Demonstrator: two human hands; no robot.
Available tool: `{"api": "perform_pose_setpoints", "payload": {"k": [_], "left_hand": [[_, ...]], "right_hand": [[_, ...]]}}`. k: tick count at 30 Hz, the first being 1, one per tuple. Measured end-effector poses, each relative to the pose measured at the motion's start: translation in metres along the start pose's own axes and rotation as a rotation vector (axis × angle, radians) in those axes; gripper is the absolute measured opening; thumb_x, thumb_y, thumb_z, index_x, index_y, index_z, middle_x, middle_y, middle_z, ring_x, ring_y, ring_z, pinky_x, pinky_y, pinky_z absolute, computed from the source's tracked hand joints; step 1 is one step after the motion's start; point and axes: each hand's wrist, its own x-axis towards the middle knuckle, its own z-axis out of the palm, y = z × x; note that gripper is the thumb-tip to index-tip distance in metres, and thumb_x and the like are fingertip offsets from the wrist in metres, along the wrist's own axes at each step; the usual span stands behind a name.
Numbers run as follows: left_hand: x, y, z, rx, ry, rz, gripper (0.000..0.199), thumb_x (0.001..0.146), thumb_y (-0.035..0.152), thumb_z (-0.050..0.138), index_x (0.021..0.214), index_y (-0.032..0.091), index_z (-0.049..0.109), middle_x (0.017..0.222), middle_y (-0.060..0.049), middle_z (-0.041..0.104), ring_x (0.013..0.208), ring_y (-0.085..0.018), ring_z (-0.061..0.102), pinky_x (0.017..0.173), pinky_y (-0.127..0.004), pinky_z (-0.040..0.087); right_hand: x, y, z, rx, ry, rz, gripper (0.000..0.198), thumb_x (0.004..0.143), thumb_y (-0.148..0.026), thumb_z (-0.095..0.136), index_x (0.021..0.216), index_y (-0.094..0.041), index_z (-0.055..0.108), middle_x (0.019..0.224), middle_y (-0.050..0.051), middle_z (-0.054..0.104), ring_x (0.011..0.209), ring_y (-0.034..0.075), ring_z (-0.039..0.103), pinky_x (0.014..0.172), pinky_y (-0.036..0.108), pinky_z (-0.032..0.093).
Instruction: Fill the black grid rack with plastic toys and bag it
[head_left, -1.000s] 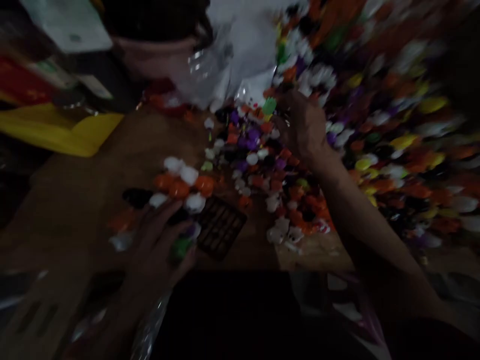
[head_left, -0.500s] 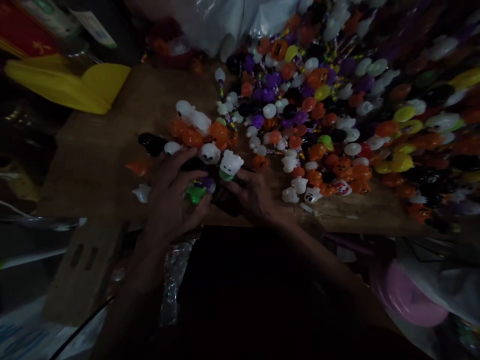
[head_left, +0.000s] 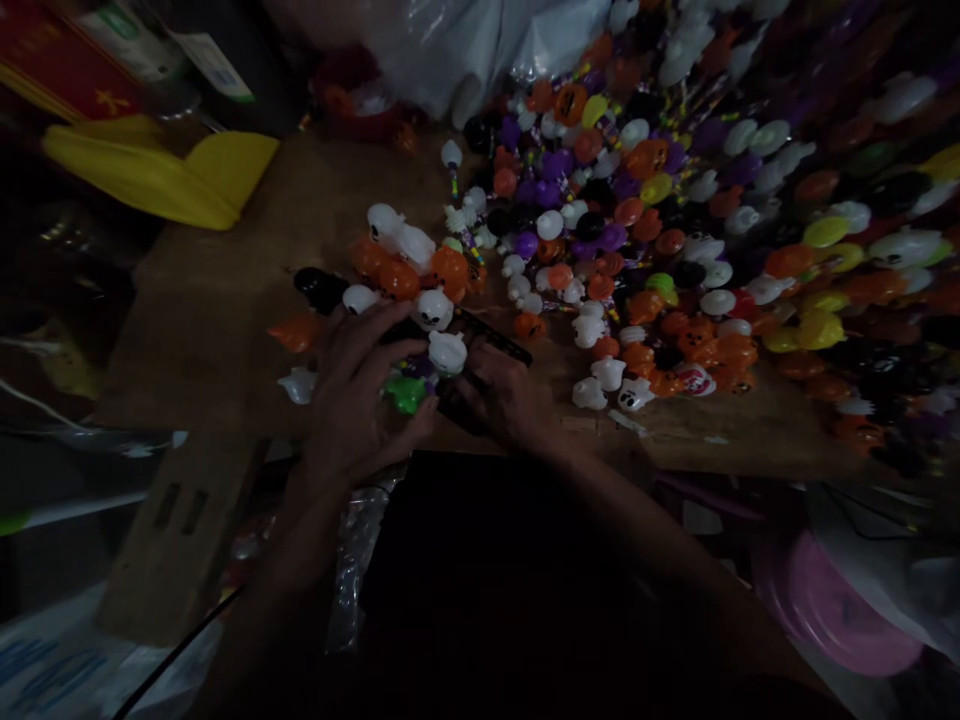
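Observation:
My left hand (head_left: 360, 385) rests at the near edge of the table, fingers apart and curved around a green figure (head_left: 406, 394) with a purple piece behind it. The thumb lies against the green figure's side. My right hand (head_left: 501, 392) is curled, its fingertips at the base of a white animal-head figure (head_left: 448, 353); the exact grip is in shadow. Under both hands lies a dark tray or rack (head_left: 499, 337), partly hidden. Just beyond stand a white skull-like head (head_left: 433, 310), orange pumpkin pieces (head_left: 397, 279) and a black figure (head_left: 319, 290).
A big heap of orange, white, purple and black figures (head_left: 600, 215) on patterned sticks covers the table's right side. On the left are a yellow folded object (head_left: 161, 180), an orange piece (head_left: 292, 333) and a white piece (head_left: 298, 384). A pink basin (head_left: 847, 610) sits lower right.
The white animal-head figure has moved down and left toward the tray and turned, so its face no longer shows. My right hand went with it. My left hand has barely moved.

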Motion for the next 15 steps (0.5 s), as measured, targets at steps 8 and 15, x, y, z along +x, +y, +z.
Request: {"api": "perform_pose_setpoints", "payload": {"k": [8, 15], "left_hand": [[0.007, 0.012, -0.005, 0.108, -0.029, 0.009, 0.067, 0.086, 0.036, 0.070, 0.146, 0.019, 0.046, 0.150, -0.018, 0.054, 0.143, -0.040, 0.046, 0.120, -0.067, 0.034], [0.016, 0.007, 0.011, 0.166, 0.026, 0.113, 0.029, 0.091, 0.027, 0.055, 0.116, 0.025, 0.068, 0.143, -0.015, 0.062, 0.127, -0.046, 0.060, 0.107, -0.071, 0.045]], "right_hand": [[0.000, 0.004, 0.004, -0.130, -0.029, -0.075, 0.020, 0.101, -0.022, 0.051, 0.104, -0.016, 0.070, 0.099, 0.012, 0.072, 0.097, 0.021, 0.067, 0.084, 0.032, 0.054], [0.002, 0.008, 0.005, -0.401, -0.136, -0.098, 0.012, 0.090, -0.041, 0.058, 0.089, -0.039, 0.070, 0.100, -0.007, 0.078, 0.087, 0.017, 0.073, 0.068, 0.032, 0.061]]}}
